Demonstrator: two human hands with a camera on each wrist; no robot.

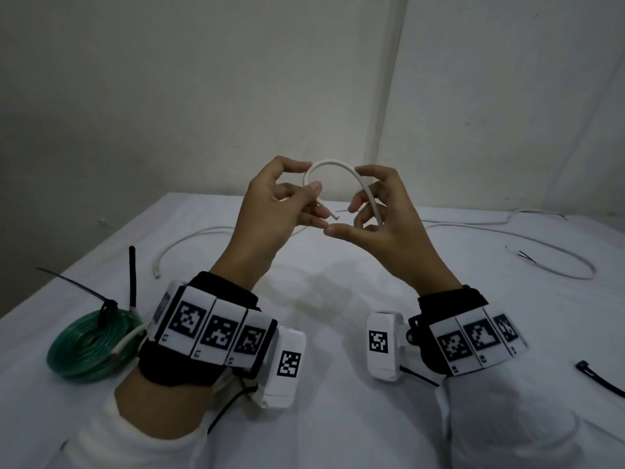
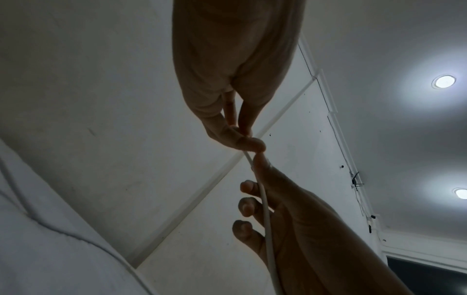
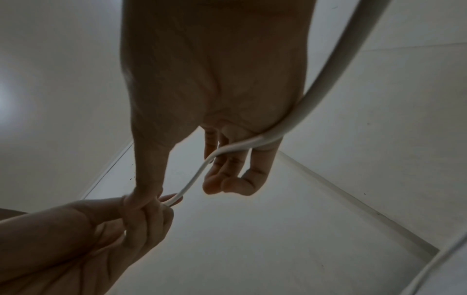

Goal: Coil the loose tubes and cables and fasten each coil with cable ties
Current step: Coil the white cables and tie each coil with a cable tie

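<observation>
Both hands are raised above the white-covered table point(image 1: 338, 418), bending the end of a white cable point(image 1: 341, 165) into an arch between them. The left hand point(image 1: 270, 211) pinches the cable near its cut end between thumb and fingers, the tip poking out just past the fingertips. The right hand point(image 1: 385, 214) has its fingers curled round the other leg of the arch, and the cable runs on behind that hand down to the table, where the rest lies in loose loops. Near the left wrist, on the table, sits a green tube coil point(image 1: 91, 346) fastened with black cable ties point(image 1: 132, 275). A loose black cable tie point(image 1: 600, 379) lies on the table beside the right wrist.
</observation>
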